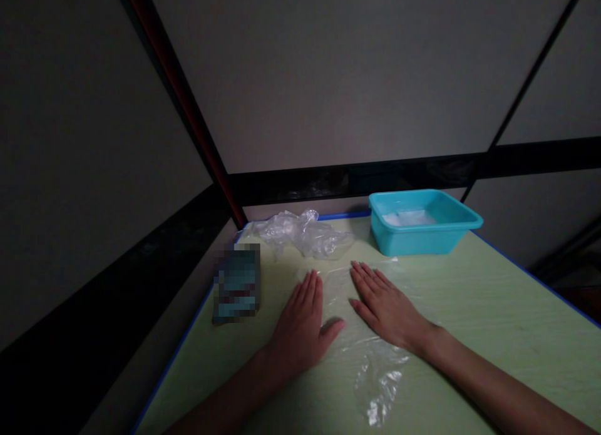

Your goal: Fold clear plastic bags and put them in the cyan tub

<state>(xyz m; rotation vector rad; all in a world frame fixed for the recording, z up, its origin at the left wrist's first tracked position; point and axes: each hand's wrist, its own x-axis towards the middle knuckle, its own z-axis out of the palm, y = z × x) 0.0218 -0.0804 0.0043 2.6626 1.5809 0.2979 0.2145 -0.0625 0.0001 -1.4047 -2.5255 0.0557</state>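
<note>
Pressing clear plastic bag (345,297) on tabletop (469,310), left hand (300,325) and right hand (387,307) flat, fingers nearly together, thumbs out; thin film could wrinkle or tear if palms drag unevenly.

A thin, clear plastic bag (350,297) lies spread on the pale green surface (498,335), its sheet mostly flat with fine creases, under and between the two flat hands, left (303,328) and right (387,307). Its near part is crumpled and shiny, trailing toward the near edge, and its far right corner reaches just past the right fingertips
</note>
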